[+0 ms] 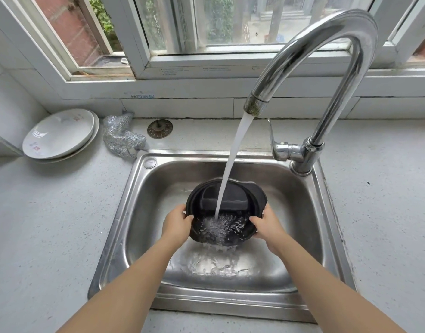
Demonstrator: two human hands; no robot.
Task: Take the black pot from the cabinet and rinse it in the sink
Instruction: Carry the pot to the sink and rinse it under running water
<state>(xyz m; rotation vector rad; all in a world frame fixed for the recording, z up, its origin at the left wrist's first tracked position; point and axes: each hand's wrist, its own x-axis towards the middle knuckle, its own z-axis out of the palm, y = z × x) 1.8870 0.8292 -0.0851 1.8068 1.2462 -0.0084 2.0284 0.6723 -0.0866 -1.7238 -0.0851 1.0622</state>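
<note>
Head view looks down on the black pot (227,212), held tilted toward the person above the floor of the sink (302,236), well under the faucet (326,68). The left hand (176,222) grips the rim on one side and the right hand (266,224) grips the opposite rim, thumbs hooked over the edge, fingers hidden beneath. Water (233,152) strikes the inner wall and spills over the near lip into the basin.

Slipping looks like the main risk: wet rims give a poor hold, and the stream's force on a tilted pot pushes it downward (a drop would bang the steel basin). Tilting further toward the body could send spray past the front edge onto the desk (50,224). The stacked plates (60,133) and mesh scrubber (122,138) sit well apart, likely out of harm.
</note>
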